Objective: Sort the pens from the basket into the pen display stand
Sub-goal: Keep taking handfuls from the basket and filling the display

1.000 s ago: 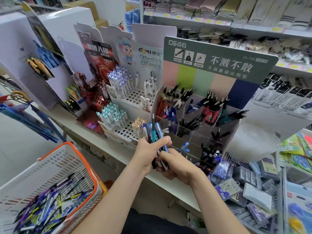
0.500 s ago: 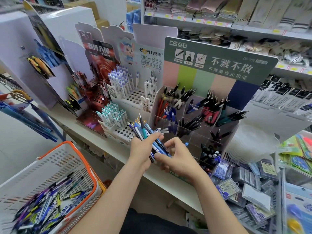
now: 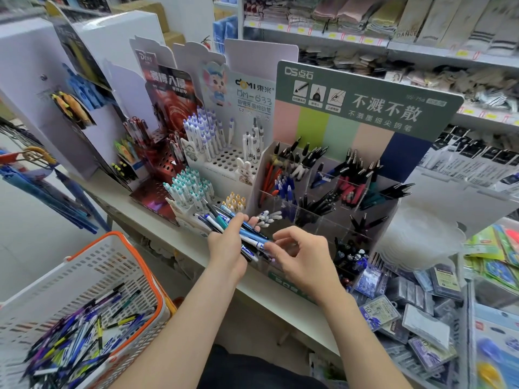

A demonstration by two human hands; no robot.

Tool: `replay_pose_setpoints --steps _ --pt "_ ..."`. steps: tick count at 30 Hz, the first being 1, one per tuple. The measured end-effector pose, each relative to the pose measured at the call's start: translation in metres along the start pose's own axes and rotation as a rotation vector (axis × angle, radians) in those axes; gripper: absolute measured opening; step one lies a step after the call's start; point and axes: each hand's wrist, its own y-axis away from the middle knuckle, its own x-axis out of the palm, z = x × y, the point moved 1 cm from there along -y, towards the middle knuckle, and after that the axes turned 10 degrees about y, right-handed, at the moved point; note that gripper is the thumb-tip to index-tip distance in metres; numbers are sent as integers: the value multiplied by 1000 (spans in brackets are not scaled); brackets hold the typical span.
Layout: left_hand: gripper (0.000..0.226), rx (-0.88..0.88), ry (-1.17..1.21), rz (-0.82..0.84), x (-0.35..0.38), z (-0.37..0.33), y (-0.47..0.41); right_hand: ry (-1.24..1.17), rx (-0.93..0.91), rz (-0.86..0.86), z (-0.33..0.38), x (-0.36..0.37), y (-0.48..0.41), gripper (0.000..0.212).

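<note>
near, lower left: white plastic lattice basket with an orange rim (image 3: pixel 146 265), holding a loose heap of mixed pens (image 3: pixel 78 332). centre: my left hand (image 3: pixel 227 248) is closed around a fanned bundle of blue, white and black pens (image 3: pixel 224 220), which slant up to the left. my right hand (image 3: pixel 303 256) pinches the lower end of one blue-and-white pen (image 3: pixel 254 240) in that bundle between thumb and forefinger. just behind, on the white shelf (image 3: pixel 118 200): clear compartmented pen display stand with a green header card (image 3: pixel 365 102), its cells holding black, red and blue pens.
</note>
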Motion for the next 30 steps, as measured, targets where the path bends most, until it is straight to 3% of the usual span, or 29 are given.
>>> replay_pose_setpoints --steps 4,11,15,22,27,30 --pt "22 -13 6 34 0 0 -1 -6 5 58 3 0 4 16" --pt "24 -34 52 50 0 3 4 -326 110 182 1 -15 10 22" --pt "19 -36 18 72 0 -2 4 -528 178 39 -1 -24 13 26" --pt "23 -230 -293 329 3 4 29 -395 171 -135 4 -22 5 22" --pt "27 -237 -292 292 2 2 27 -516 196 -254 2 -24 5 15" --pt "26 -230 -308 301 1 -4 25 -499 184 -222 -4 -26 5 20"
